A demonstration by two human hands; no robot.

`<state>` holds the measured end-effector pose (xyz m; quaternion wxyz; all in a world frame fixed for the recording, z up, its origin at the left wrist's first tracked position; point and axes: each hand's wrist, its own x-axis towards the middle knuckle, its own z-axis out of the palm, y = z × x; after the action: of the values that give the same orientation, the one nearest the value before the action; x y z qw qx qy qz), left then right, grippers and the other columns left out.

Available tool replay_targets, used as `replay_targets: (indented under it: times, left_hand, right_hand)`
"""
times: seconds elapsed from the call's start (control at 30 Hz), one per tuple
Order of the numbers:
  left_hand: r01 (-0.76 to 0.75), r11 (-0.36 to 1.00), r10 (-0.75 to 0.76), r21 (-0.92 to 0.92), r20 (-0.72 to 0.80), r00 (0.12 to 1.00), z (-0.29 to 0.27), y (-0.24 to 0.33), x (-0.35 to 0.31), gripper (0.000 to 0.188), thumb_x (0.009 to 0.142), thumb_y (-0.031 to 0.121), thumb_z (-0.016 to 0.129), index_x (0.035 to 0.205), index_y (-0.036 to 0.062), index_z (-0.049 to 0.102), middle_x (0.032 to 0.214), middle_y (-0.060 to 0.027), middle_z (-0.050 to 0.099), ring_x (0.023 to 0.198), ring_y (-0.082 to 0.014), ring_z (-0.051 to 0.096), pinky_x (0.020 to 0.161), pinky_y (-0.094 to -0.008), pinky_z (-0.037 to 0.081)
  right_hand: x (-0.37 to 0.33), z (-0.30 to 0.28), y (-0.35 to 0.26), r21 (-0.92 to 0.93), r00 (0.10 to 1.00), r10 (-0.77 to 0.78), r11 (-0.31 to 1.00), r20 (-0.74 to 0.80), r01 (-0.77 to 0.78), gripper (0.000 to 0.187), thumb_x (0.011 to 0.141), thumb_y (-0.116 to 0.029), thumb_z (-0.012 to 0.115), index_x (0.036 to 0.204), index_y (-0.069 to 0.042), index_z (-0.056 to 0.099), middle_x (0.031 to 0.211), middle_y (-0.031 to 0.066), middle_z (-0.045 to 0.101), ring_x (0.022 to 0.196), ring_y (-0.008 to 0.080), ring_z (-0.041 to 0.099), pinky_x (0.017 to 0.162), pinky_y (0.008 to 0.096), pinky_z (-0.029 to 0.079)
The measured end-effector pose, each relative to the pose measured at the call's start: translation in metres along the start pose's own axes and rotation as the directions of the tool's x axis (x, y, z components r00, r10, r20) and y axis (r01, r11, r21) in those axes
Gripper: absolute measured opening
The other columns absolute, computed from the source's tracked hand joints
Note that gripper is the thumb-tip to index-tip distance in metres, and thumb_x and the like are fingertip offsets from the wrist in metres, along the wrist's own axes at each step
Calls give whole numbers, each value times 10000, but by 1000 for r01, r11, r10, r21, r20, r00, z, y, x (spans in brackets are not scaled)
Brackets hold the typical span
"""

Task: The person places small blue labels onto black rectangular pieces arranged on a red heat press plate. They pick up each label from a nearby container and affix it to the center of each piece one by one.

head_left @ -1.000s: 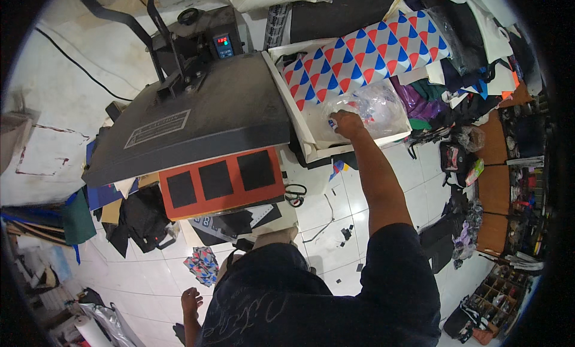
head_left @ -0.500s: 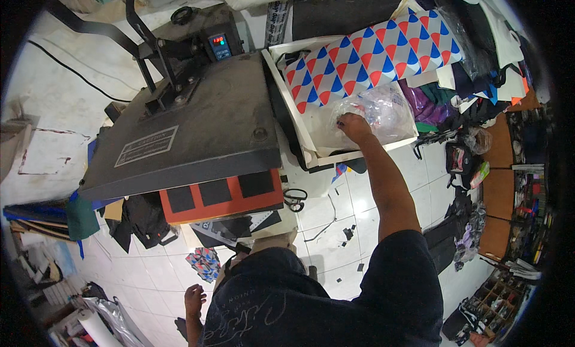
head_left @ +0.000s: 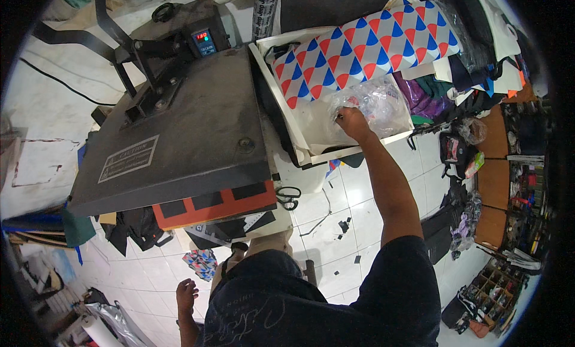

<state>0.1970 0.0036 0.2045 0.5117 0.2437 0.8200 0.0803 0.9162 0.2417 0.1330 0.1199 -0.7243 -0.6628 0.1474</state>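
My right hand [head_left: 353, 125] reaches into a shallow white tray [head_left: 305, 128], its fingers closed on the near-left edge of a crumpled clear plastic bag [head_left: 383, 101]. Red and blue marks show in the plastic. Across the tray's far part lies a long grey sheet [head_left: 365, 47] with a red and blue geometric pattern. At the lower left my left hand [head_left: 187, 294] hangs at my side, holding nothing, fingers loosely apart. Left of the tray stands a heat press [head_left: 185, 131] with a wide dark upper plate. An orange-red board [head_left: 224, 203] with black squares sticks out beneath that plate.
Black-handled scissors [head_left: 288, 195] lie by the press's front corner. Patterned scraps [head_left: 201, 264] sit low near my left side. Black offcuts [head_left: 343, 226] are scattered over the white tiled floor [head_left: 323, 257]. Piled fabric [head_left: 422, 101] borders the tray's right; shelves [head_left: 491, 293] stand farther right.
The whole view has shifted slightly, with the press and tray now a little farther left. My right hand stays at the plastic bag; my left hand still hangs low.
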Motion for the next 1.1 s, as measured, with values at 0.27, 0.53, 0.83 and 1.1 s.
replay_targets:
  times: [0.27, 0.53, 0.83, 1.1]
  left_hand:
    - [11, 1000, -11, -13, 12, 1000, -1, -9, 1, 359, 880, 241, 608, 1157, 25, 538, 886, -72, 614, 698, -150, 607, 560, -270, 487]
    - [35, 999, -35, -7, 20, 999, -3, -20, 3, 336, 878, 235, 605, 1147, 46, 536, 876, -71, 612, 685, -156, 609, 563, -275, 482]
    - [16, 1000, -15, -10, 19, 1000, 0, -11, 1, 352, 879, 235, 604, 1161, 31, 551, 892, -80, 627, 705, -151, 609, 570, -267, 481]
    - [28, 999, -28, -21, 19, 999, -1, -14, 4, 346, 875, 226, 604, 1157, 31, 555, 896, -80, 631, 722, -149, 619, 571, -258, 482]
  right_hand:
    - [1, -1, 4, 18, 998, -61, 998, -29, 62, 169, 806, -187, 610, 860, -31, 648, 847, 187, 651, 824, 370, 634, 762, 462, 502]
    - [3, -12, -6, -71, 988, -75, 994, 131, 85, 189, 827, -196, 583, 893, -30, 647, 905, 191, 647, 890, 359, 625, 809, 460, 491]
    - [5, -23, -5, -58, 956, -51, 996, 290, 71, 201, 822, -212, 605, 925, -43, 634, 923, 166, 656, 917, 355, 626, 818, 457, 486]
    - [3, -17, 0, -60, 989, -70, 995, 129, 78, 176, 812, -230, 621, 885, -70, 638, 899, 135, 658, 879, 334, 629, 795, 443, 486]
